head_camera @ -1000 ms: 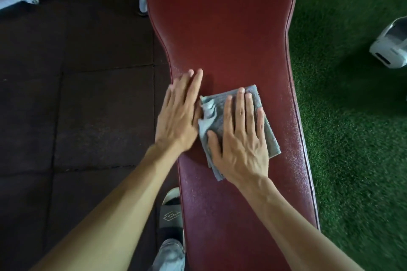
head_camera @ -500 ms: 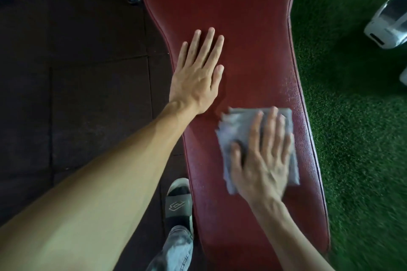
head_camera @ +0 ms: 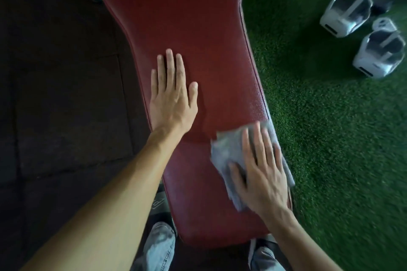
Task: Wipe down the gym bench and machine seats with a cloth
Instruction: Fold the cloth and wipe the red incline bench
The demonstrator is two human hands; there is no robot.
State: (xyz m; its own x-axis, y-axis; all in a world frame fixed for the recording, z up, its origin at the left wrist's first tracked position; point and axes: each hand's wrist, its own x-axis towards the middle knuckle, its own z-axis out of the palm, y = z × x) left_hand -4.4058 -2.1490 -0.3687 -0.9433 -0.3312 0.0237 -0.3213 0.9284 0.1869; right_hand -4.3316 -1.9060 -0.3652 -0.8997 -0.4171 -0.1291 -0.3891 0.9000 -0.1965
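Head view, looking down: red padded bench (head_camera: 187,28) running from top to bottom of frame, wide at the far end, narrowing toward the near end. Left hand (head_camera: 172,97) laid flat on the bench near its left edge, fingers straight and together, thumb out to the side, gripping nothing. Right hand (head_camera: 262,169) pressed flat on a grey cloth (head_camera: 229,152), fingers straight and slightly spread, blurred by motion; not curled round the fabric. Cloth crumpled, lying on the right side of the bench surface, its right part reaching over the bench's right edge. Both forearms bare, entering from the bottom of frame. Below the near end of the bench, two legs in light denim (head_camera: 158,246). Left of the bench, dark floor tiles (head_camera: 61,94) with visible seams. Right of the bench, green artificial turf (head_camera: 330,138). On the turf at upper right, well apart from the bench, white and grey dumbbells (head_camera: 348,11), partly blurred.
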